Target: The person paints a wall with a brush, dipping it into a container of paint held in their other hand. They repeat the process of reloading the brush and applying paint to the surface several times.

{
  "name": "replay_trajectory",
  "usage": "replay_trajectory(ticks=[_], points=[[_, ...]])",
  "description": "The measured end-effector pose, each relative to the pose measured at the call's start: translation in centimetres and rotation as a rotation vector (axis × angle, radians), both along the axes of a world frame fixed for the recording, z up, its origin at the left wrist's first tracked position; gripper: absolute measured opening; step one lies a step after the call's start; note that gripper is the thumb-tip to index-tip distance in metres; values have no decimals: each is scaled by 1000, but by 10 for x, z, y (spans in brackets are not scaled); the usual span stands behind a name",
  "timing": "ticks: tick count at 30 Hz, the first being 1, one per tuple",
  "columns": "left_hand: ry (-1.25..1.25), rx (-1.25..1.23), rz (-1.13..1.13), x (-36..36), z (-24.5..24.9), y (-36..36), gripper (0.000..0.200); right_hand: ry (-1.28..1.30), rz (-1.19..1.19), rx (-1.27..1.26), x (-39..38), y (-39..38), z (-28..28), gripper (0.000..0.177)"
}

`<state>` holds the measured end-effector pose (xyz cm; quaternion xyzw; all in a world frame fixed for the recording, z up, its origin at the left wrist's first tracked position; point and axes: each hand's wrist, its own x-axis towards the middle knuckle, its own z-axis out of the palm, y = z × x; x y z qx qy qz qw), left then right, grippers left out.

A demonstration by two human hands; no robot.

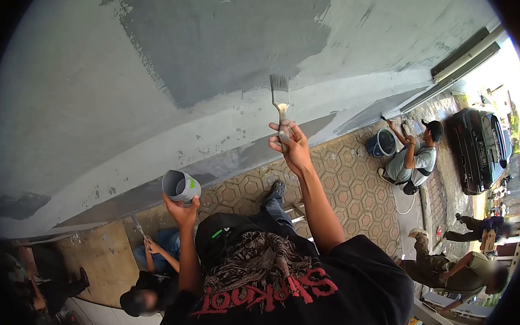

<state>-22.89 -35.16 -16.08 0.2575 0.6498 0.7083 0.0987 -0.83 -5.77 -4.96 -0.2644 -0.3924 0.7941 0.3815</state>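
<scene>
My right hand (289, 142) grips the handle of a flat paintbrush (280, 95), its dark bristles pointing up at the wall. The bristles lie over the lower edge of a dark grey painted patch (224, 41) on the lighter grey wall (80, 89). Lower and to the left, my left hand (182, 209) is wrapped round a grey cup (182, 187) with a green mark on its side. The cup's opening faces up and left, and its inside looks grey.
A person (412, 154) crouches by a dark bucket (381, 143) at the right. Another person (154, 280) works low at the left. A ladder (299, 212) shows behind my body. More people stand at the lower right, near a parked black car (477, 150).
</scene>
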Motion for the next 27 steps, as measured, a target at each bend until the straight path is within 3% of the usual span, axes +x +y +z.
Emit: replay_trajectory(ticks=[2,4,5,8,10,12,14,19,21,27], points=[[10,8,-21,1,8,8,92,-8,-51,21,2,11,14,21],[43,-3,-20,1,14,13,89,350,18,-100,8,30,36,27],[48,-6,-30,0,16,15,89,203,-71,-83,3,33,65,32],[28,2,-41,0,19,24,89,187,-108,90,-13,65,94,23],[55,-28,-27,2,25,27,89,-44,-330,373,-36,81,103,16],[49,-23,-40,5,31,31,90,-69,-264,242,-47,100,85,12],[42,-19,-52,12,32,32,91,-133,-164,87,-56,115,41,19],[43,-24,-39,12,22,29,97,-226,-58,-248,-65,100,-71,28],[64,-72,-33,12,19,24,98,-313,-56,-262,-57,86,-103,28],[50,-76,-2,21,26,31,97,-402,20,-355,-25,78,-98,26]])
